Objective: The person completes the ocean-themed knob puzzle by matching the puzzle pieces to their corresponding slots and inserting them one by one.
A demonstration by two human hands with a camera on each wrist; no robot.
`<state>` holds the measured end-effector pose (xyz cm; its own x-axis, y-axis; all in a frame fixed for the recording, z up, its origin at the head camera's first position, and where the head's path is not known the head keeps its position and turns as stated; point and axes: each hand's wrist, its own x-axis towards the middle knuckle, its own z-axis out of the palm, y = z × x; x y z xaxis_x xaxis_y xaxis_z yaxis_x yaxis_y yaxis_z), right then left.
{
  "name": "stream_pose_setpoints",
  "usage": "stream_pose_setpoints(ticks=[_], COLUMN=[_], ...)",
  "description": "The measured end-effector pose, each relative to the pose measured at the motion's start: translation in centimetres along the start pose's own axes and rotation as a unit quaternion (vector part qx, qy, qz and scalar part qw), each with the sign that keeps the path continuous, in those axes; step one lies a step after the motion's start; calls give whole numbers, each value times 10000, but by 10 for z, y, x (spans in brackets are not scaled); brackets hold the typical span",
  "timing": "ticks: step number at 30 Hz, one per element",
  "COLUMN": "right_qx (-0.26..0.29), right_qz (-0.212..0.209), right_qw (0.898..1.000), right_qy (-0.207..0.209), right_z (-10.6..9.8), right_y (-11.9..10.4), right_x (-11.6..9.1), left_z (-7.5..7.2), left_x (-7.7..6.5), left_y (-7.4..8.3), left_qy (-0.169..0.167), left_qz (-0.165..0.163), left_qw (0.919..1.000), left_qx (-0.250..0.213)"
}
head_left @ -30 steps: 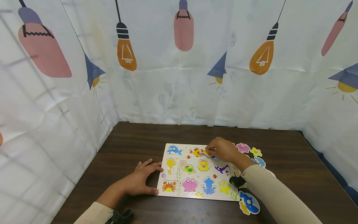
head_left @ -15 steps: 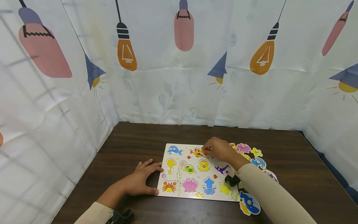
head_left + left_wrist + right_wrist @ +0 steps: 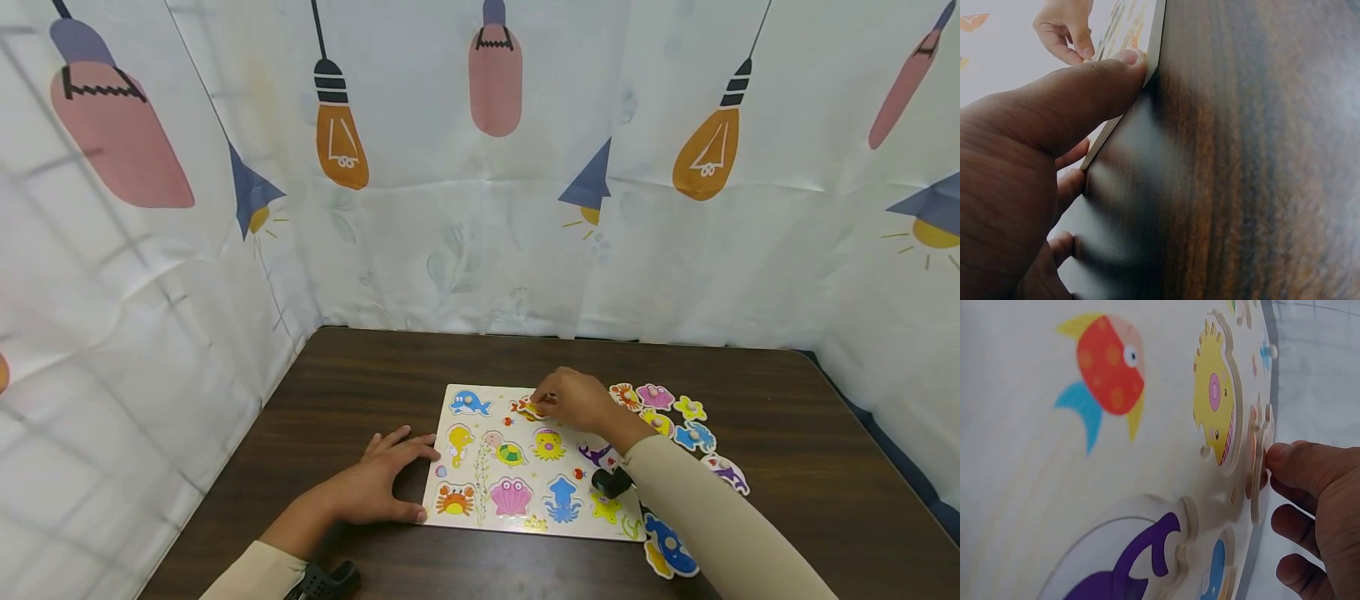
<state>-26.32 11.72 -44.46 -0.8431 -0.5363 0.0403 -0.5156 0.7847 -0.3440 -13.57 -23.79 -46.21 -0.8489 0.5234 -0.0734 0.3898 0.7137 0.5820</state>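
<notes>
A puzzle board [image 3: 480, 521] printed with sea animals lies on the brown table. My right hand [image 3: 573, 404] pinches a fish puzzle piece [image 3: 1259, 490] over the orange fish picture [image 3: 522, 407] in the board's back row. In the right wrist view the thumb and a fingertip meet at the piece, which stands just off the board's face. Part of it is hidden by the fingers in the head view. At the board's left edge rests my left hand [image 3: 378, 483], fingers spread, the thumb at the front corner and fingertips along the side.
Right of the board lie several loose pieces, among them a pink shell [image 3: 656, 397], a yellow star [image 3: 690, 407], a purple whale [image 3: 726, 473] and a blue whale [image 3: 671, 546]. A white printed curtain [image 3: 465, 250] surrounds the brown table [image 3: 390, 358].
My right hand has moved a little left with the fish piece, from beside the orange fish picture to over it. The left hand has stayed at the board's edge.
</notes>
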Motion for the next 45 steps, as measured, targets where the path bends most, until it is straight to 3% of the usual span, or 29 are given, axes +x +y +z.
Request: stream_pose_setpoints(ticks=[34,45], right_qx=[118,112], right_qz=[-21,146], right_qw=[9999,9997], right_qy=[85,-142], right_z=[12,6], right_y=[-7,-3], right_x=[7,-2], left_z=[-2,-1], left_x=[0,-1], left_y=[2,3], left_qy=[-45,-21], left_qz=[-50,-43], left_qw=[10000,10000], left_qx=[-42,-42])
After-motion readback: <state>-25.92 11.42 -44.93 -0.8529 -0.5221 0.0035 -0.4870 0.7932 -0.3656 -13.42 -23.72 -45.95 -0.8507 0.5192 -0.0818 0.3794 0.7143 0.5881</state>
